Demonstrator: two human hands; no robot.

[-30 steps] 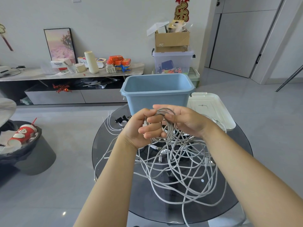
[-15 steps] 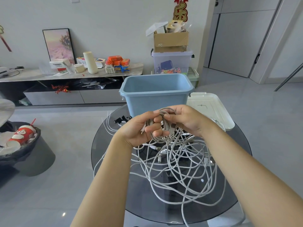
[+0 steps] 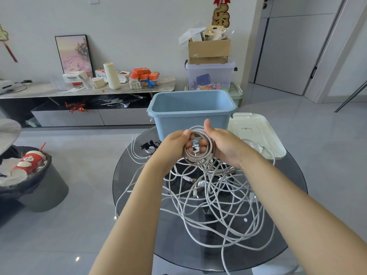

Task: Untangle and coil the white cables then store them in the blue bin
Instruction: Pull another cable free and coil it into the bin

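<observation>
Judging by how things lie, the job is barely past its start: one white cable has been wound into a small coil (image 3: 199,144), held up between both hands just in front of the blue bin (image 3: 190,114), while a big tangle of white cables (image 3: 214,199) sprawls over the round glass worktop (image 3: 139,225) below. The left hand (image 3: 174,145) pinches the coil's near-left edge with thumb and curled fingers; the right hand (image 3: 222,143) cups the other side, fingers hooked through the loop and thumb raised. Nothing shows inside the bin from here, and its white lid (image 3: 256,133) lies beside it. Compared with a second ago, the coil has opened into a rounder, clearer ring, the right thumb has lifted, and the left hand has shifted from a closed fist to a pinch on the rim.
</observation>
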